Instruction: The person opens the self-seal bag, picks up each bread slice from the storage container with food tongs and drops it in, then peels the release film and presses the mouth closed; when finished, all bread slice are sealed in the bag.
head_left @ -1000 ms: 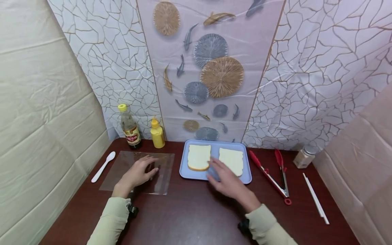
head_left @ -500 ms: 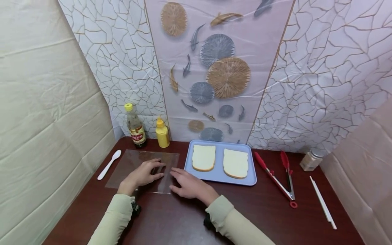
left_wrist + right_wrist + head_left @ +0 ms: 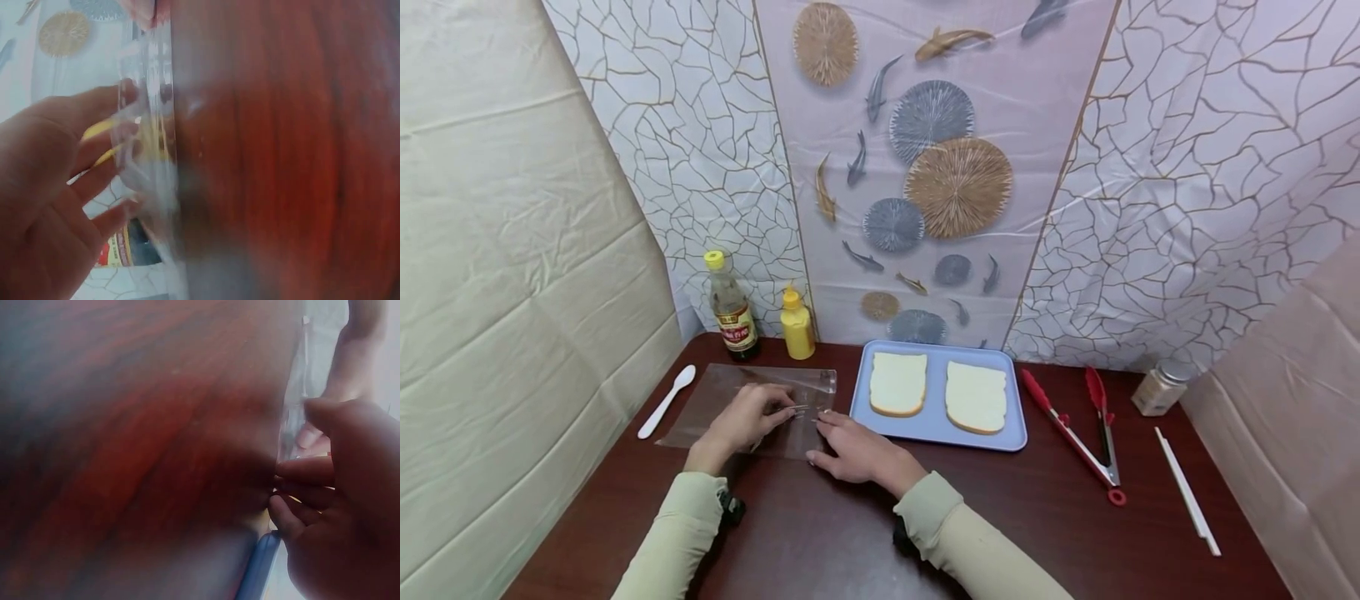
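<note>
clear plastic bag (image 3: pixel 730 398) flat on table (image 3: pixel 1037 533) | left hand (image 3: pixel 741 421) pinching its right edge | right hand (image 3: pixel 850 446) gripping same edge | blue tray (image 3: pixel 936 433) just right

Left hand (image 3: pixel 747 421): fingers on the clear plastic bag (image 3: pixel 722 400), near its right edge
Right hand (image 3: pixel 850 446): fingertips at the bag's right edge
Tray (image 3: pixel 936 433): two bread slices (image 3: pixel 897 383) side by side
Tongs (image 3: pixel 1078 433): right of tray
Spoon (image 3: pixel 666 402): left of bag
</note>
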`<action>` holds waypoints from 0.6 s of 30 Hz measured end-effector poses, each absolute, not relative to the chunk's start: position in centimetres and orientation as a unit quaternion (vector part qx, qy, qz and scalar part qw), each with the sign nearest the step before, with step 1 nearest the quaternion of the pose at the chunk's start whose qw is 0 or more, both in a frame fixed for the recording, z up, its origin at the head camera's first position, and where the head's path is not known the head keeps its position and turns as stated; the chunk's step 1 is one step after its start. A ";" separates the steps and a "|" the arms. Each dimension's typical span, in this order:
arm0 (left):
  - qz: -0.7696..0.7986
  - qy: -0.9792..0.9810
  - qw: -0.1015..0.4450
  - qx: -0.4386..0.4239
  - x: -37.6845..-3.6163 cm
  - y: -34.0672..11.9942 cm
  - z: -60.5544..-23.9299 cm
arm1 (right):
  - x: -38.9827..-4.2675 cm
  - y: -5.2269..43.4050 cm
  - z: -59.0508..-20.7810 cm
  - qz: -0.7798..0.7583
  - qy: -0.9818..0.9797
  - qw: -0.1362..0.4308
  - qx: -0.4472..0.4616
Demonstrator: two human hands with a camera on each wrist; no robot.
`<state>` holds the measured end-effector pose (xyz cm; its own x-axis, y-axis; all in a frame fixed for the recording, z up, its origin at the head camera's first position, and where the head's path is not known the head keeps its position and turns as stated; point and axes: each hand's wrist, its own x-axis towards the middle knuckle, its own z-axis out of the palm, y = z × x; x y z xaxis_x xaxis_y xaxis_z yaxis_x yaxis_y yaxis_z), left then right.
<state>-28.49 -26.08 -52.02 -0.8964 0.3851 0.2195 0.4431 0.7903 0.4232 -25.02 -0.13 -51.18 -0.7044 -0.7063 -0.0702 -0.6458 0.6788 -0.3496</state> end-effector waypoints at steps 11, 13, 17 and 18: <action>-0.292 -0.926 0.145 -0.190 -28.1 -27.3 -51.0 | -25.0 -0.1 -51.6 -0.183 0.913 0.117 -0.345; -0.291 -0.924 0.158 -0.190 -28.0 -27.4 -50.9 | -24.9 -0.1 -51.6 -0.184 0.913 0.116 -0.344; -0.293 -0.921 0.174 -0.191 -27.8 -27.6 -50.7 | -25.1 -0.2 -51.6 -0.185 0.911 0.110 -0.351; -0.294 -0.920 0.175 -0.189 -27.7 -27.7 -50.7 | -25.2 -0.2 -51.6 -0.185 0.910 0.109 -0.353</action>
<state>-27.72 -27.69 -50.66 -0.8669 0.2455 0.4339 0.4518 0.7548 0.4755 -25.21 -0.19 -51.65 -0.7267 -0.6836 -0.0675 -0.6027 0.6817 -0.4147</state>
